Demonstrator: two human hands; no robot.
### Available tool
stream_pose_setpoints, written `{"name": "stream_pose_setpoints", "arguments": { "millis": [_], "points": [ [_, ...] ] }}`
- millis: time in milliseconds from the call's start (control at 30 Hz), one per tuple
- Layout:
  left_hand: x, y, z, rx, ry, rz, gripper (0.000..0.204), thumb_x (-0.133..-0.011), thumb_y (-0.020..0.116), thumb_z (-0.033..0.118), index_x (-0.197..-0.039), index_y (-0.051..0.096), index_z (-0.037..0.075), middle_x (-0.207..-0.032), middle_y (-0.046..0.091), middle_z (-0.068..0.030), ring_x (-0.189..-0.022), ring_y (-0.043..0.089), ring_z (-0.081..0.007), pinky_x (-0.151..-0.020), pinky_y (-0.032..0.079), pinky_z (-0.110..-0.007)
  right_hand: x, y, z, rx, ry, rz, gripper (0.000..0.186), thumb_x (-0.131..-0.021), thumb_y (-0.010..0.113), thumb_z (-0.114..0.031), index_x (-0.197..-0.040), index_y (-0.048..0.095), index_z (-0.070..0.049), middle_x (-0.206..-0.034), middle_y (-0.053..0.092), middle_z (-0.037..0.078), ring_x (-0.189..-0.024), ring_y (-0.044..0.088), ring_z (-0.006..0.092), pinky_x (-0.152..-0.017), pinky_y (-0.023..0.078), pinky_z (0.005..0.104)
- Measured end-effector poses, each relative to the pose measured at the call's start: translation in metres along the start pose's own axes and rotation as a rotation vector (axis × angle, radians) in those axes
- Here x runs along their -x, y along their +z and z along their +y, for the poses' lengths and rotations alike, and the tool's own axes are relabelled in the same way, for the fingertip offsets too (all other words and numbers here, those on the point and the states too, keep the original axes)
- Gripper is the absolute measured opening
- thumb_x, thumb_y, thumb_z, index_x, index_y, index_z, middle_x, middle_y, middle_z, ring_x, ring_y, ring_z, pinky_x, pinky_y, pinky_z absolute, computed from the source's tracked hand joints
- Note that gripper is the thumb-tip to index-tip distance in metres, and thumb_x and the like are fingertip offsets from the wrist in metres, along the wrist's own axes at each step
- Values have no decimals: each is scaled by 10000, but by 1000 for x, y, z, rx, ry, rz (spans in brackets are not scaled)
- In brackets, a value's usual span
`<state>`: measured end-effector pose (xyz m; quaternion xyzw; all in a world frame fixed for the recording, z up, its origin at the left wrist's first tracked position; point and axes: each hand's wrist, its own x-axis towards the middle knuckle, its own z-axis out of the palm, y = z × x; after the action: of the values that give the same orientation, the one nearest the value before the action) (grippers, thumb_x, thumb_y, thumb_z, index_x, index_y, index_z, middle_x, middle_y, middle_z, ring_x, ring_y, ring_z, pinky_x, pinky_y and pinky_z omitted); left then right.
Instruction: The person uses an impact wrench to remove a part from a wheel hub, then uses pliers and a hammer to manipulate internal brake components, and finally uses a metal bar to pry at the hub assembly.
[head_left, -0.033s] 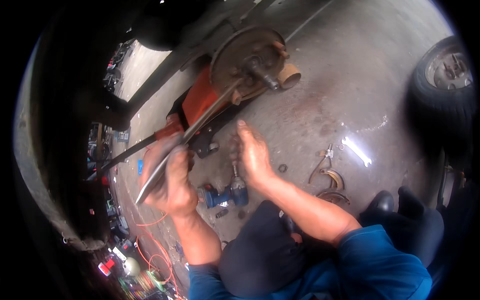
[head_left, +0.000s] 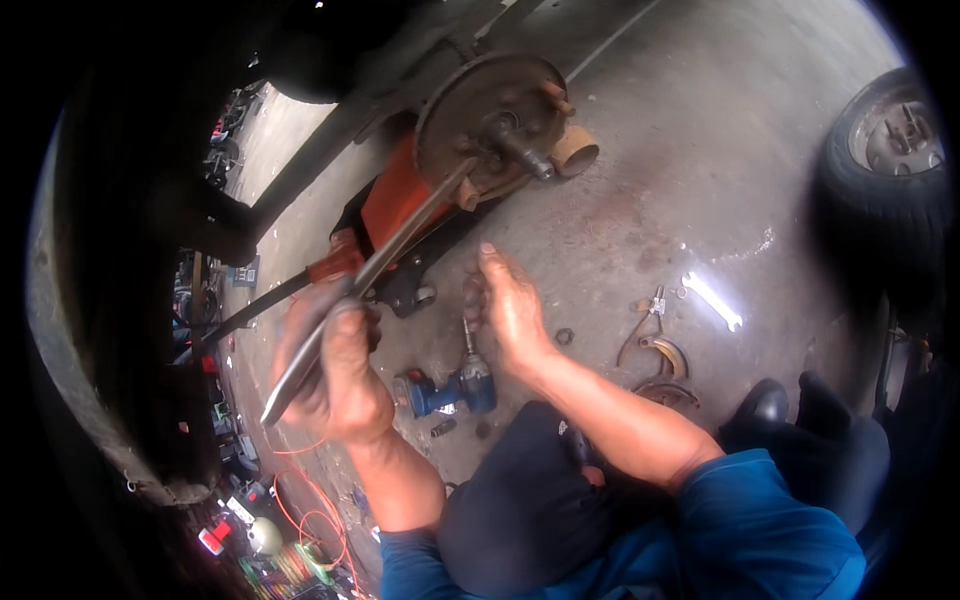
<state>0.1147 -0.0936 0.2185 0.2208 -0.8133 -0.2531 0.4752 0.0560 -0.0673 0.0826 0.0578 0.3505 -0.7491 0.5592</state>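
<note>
A long metal pry bar (head_left: 398, 245) slants across the view, gripped in my left hand (head_left: 345, 380). Its upper end meets the rusty round brake backing plate (head_left: 450, 120) below the protruding wheel spindle (head_left: 520, 148); the exact contact is hard to make out. The bar's flattened lower end sticks out past my fist. Beside the bar, apart from it, my right hand (head_left: 512, 315) hovers with thumb stretched out and fingers loosely bent, holding nothing that I can see. Just below that hand, a blue cordless impact wrench (head_left: 475, 387) lies on the floor.
An orange-red jack (head_left: 395, 200) stands beneath the axle. On the concrete to the right are a bright open-end wrench (head_left: 712, 300), curved brake shoes (head_left: 662, 355) and a nut (head_left: 565, 336). A wheel (head_left: 893, 140) sits at far right. An orange hose (head_left: 315, 510) coils lower left.
The bar's lower end and my left hand have shifted slightly down and left. My right hand stays nearly in place.
</note>
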Motion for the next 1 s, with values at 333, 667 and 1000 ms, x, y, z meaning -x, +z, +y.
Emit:
{"name": "stream_pose_setpoints", "arguments": {
  "millis": [333, 667, 1000],
  "points": [
    [75, 17, -39, -346, 561, -815, 337, -651, 673, 7, -988, 665, 20, -661, 508, -47, -570, 540, -185, -588, 501, -306, 12, -20, -47, -209, 288, -175, 505, -915, 567, -457, -1091, 525, 15, -798, 563, 82, -696, 561, 160, -611, 478, 305],
    [175, -4, -52, -62, -722, -828, 386, -835, 622, 7, -1206, 543, -59, -944, 655, -135, -875, 647, -194, -754, 507, -300, -22, -57, -13, 644, -375, -87, 555, -940, 504, -484, -1138, 535, 33, -853, 622, 189, -775, 612, 312, -710, 473, 424],
    [187, -5, -51, -32, -934, -625, 251, -856, 642, 16, -1102, 623, -32, -849, 649, -105, -762, 613, -139, -668, 500, -263, -25, -71, 4, 958, -365, 95, 461, -962, 460, -444, -1113, 569, -23, -727, 606, 222, -772, 608, 434, -701, 456, 490]
  ]
}}
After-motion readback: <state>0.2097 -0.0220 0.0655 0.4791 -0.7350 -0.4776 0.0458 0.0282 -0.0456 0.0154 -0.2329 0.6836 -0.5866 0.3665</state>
